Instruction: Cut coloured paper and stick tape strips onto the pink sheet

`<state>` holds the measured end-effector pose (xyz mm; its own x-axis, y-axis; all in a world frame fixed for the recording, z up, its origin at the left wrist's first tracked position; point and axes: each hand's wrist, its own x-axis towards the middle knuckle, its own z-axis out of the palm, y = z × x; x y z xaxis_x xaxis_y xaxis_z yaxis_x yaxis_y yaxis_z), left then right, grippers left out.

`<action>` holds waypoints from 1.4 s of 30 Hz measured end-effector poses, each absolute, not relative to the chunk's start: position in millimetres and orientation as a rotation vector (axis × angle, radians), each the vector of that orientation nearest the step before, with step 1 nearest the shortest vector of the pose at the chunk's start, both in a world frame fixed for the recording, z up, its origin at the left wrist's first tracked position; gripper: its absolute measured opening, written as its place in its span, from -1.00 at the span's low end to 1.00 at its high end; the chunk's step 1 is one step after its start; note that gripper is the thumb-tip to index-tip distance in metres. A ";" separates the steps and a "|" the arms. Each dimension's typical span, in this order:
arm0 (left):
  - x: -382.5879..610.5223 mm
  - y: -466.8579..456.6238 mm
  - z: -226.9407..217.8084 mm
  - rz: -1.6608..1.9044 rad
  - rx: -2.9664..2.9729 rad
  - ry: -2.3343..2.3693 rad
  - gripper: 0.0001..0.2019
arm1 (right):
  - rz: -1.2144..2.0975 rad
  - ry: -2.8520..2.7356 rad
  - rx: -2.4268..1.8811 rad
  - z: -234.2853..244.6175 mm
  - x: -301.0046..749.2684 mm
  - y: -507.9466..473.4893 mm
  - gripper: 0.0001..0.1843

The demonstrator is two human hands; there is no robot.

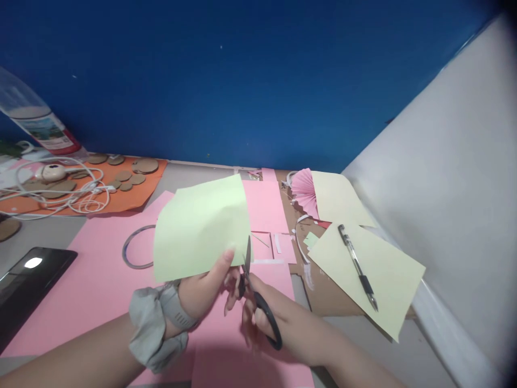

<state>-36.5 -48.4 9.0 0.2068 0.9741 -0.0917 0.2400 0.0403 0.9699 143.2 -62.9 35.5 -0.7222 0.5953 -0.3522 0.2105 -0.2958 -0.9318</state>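
Green sheet point(202, 226) held raised over pink paper point(100, 269) on bench point(363, 339), pinched near lower corner by left hand point(205, 288), seemingly so edge is kept steady; scissors point(262, 302) gripped in right hand point(278, 304), blades set at right edge.

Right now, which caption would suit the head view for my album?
Left hand holds a pale green paper sheet; right hand holds black-handled metal scissors at its edge.
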 end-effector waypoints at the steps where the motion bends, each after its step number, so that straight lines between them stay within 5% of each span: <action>1: -36.6 -48.6 9.3 0.870 1.421 1.213 -0.46 | 2.058 -1.702 -1.033 36.9 142.6 -62.1 -0.65; 8: -32.2 -48.7 15.2 0.812 1.355 0.992 -0.43 | 1.865 -1.861 -1.200 45.9 144.3 -58.7 -0.89; 18: -29.5 -47.0 12.6 0.817 1.243 0.907 -0.43 | 1.987 -1.876 -1.013 53.4 154.0 -51.9 -0.58; 27: -29.3 -49.7 13.1 0.786 1.259 0.976 -0.44 | 1.785 -2.030 -1.220 49.5 155.8 -56.5 -0.79; 33: -30.1 -50.4 19.1 0.703 1.329 0.916 -0.41 | 1.609 -2.201 -1.507 55.3 154.8 -59.0 -0.79; 42: -32.3 -56.3 10.5 0.706 1.287 0.901 -0.43 | 1.795 -2.123 -1.431 54.1 156.9 -57.0 -0.65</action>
